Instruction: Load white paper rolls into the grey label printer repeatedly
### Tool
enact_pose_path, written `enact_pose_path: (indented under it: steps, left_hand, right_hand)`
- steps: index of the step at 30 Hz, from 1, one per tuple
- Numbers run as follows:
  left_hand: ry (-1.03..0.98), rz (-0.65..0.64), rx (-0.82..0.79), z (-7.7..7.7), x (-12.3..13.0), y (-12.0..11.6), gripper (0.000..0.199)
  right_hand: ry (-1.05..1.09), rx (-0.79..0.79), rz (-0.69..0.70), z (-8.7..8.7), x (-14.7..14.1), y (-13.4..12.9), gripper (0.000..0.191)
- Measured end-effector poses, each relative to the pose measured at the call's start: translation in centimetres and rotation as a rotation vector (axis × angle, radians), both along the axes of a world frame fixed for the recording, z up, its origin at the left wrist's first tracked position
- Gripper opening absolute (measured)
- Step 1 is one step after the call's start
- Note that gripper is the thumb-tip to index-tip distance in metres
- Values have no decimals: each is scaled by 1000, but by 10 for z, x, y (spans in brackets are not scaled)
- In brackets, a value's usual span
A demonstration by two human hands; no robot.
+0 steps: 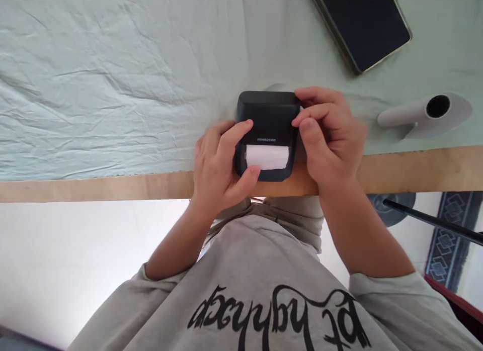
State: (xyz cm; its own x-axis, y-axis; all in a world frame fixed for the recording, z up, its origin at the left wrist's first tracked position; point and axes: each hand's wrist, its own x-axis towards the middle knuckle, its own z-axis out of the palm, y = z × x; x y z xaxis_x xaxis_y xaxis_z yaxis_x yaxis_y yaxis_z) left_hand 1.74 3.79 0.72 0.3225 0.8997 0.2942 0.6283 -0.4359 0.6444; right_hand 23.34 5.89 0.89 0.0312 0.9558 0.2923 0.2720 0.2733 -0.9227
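The view's far edge crops the phone (364, 24); small lettering (266, 140) on the black printer (267, 109) is too blurred to read.

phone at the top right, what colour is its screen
The phone's screen is black, best seen in the head view.

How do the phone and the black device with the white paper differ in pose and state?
The phone lies slanted and untouched on the cloth; the black device sits nearly square to the table edge, with the left hand on it. The device shows white paper; the phone shows a dark screen. Both are dark-faced with rounded corners.
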Motion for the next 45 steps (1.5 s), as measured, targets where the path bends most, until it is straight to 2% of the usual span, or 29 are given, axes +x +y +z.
enact_pose_path:
  steps: [4,7,11,15,24,28,32,39,42,45]
  left_hand:
    - [-12,-48,-44,1,-5,0,66]
    - [-26,-54,-82,5,-6,-1,74]
    - [31,-37,-143,11,-5,-6,69]
    - [60,-15,-127,12,-4,-7,69]
    - [76,-16,-149,12,-6,-6,66]
    - [77,-5,-103,8,-5,-6,70]
    - [55,27,-109,3,-4,-6,77]
    - [109,52,-112,3,-1,-9,72]
    - [125,47,-117,5,-1,-9,78]
    - [145,34,-119,6,-1,-10,94]
  right_hand:
    - [-45,67,-56,-6,0,3,35]
    - [-108,48,-81,-11,1,5,41]
    - [-168,60,-103,-15,4,5,43]
    - [-104,113,-97,-16,4,6,41]
    - [-14,111,-67,-16,2,6,38]
    - [44,130,-54,-15,0,6,39]
    - [55,107,-57,-16,-1,5,38]
    - [54,63,-93,-22,0,5,40]
    - [72,59,-98,-22,0,5,38]
    - [30,67,-97,-20,-1,3,32]
